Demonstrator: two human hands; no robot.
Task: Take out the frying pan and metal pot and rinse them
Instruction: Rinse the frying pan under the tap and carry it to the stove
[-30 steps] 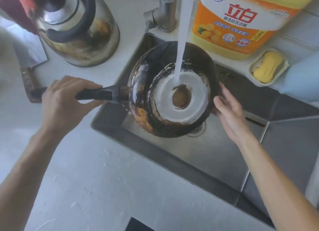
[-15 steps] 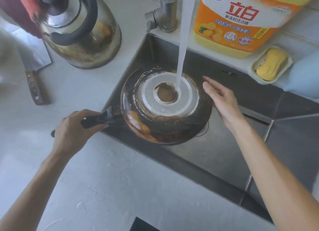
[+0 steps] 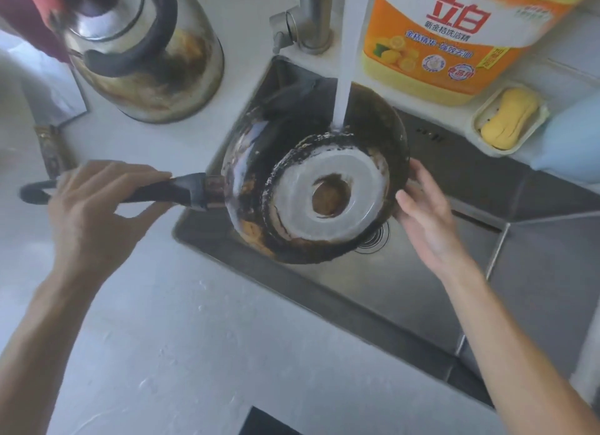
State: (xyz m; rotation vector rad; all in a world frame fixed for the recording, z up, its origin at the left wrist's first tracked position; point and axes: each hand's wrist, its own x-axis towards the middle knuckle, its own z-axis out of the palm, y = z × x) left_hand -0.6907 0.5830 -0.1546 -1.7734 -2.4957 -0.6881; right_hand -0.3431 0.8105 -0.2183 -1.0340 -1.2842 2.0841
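Item: frying pan [image 3: 311,187], held upside down over the sink [image 3: 406,291], tilted with its blackened underside and pale centre ring facing me.

Change since half a second ago: I have swung the handle [image 3: 156,192] back up and outward over the bench [image 3: 194,337], and the pan has risen and tipped steeper. The water stream [image 3: 345,61] now strikes the upper dark wall near the far rim, not the pale ring as before. My right hand [image 3: 425,220], then apart from the pan, now touches its right rim.

Grip, left: my left hand [image 3: 94,213] is curled round the handle, thumb along the top. Grip, right: fingers straight and spread, pressed against the rim, steadying rather than clasping.

Meaning for the task: judged as rinsing of the pan's outside in progress, the wall getting its turn. No metal pot is identifiable to me, only a kettle [image 3: 136,51] at the bench's far left; that part looks undone.

Edges: the pan's left side hangs over the sink's left edge, near the handle joint. The tap [image 3: 308,18] and detergent bottle [image 3: 454,38] stand close behind the far rim. The soap dish [image 3: 509,117] sits on the sink's back ledge, right.

Open room: the sink's near-right floor around the drain [image 3: 376,236], and the near bench.
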